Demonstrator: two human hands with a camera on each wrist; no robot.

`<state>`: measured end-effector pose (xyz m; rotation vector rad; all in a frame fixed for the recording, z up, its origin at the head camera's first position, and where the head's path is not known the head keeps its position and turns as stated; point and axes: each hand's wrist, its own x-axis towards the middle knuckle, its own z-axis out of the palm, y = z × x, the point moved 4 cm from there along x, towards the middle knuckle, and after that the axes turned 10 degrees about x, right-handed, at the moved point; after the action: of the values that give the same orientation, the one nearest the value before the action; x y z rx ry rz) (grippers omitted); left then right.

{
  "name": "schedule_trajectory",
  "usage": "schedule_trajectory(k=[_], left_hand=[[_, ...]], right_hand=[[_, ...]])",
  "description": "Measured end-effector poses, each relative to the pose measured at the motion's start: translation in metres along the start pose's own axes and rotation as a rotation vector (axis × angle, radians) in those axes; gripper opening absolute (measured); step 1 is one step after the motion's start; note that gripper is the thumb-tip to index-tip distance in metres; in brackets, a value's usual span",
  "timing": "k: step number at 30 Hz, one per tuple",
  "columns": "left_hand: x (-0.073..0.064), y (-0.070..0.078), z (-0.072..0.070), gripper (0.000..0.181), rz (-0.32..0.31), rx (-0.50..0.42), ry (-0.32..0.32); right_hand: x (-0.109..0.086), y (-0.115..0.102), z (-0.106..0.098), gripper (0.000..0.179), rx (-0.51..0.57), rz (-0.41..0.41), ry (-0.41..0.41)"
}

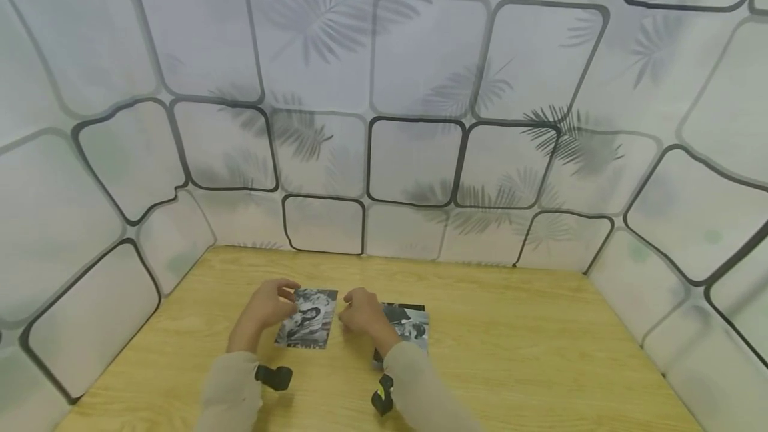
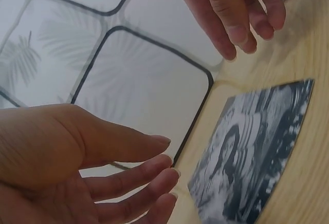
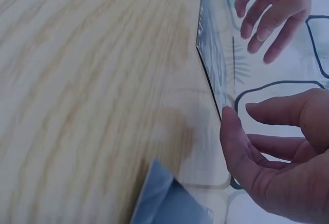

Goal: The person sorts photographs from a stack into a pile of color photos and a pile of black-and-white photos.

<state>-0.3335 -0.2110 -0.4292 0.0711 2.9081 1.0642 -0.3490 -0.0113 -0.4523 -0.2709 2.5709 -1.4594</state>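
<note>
1. Because it encloses the back and both sides of the bench (image 1: 540,352), the leaf-patterned backdrop (image 1: 414,52) probably serves to screen the work off.
2. Pale and wood-grained, the bench gives a level surface, so nothing on it needs propping.
3. Slightly askew, the pile (image 1: 413,333) lies right of centre, partly hidden under the right forearm; this spot probably keeps it within that arm's reach.
4. Flat and picture side up, the single print (image 1: 309,319) lies on the bench left of the pile, a bare strip between them, presumably so it stays separate and readable.
5. Held at the print's left side, the left hand (image 1: 271,303) is empty, thumb and loosely bent fingers parted; it looks raised off the surface.
6. Across from it, the right hand (image 1: 363,313) is empty too, with a narrow gap between thumb and forefinger, near the print's right edge. Flanking it like this likely keeps both edges reachable.
</note>
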Motion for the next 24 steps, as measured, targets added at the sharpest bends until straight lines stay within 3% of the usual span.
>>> schedule_trajectory(k=[10, 16, 24], left_hand=[[0.0, 0.032, 0.025, 0.047, 0.064, -0.04, -0.038], [-0.004, 0.053, 0.046, 0.043, 0.093, -0.073, -0.074], [-0.002, 0.075, 0.077, 0.041, 0.167, -0.027, -0.128]], right_hand=[[-0.01, 0.013, -0.034, 0.046, 0.114, -0.01, -0.029], [-0.02, 0.018, -0.058, 0.046, 0.07, -0.005, -0.019], [-0.033, 0.026, -0.087, 0.046, 0.006, -0.006, 0.009]])
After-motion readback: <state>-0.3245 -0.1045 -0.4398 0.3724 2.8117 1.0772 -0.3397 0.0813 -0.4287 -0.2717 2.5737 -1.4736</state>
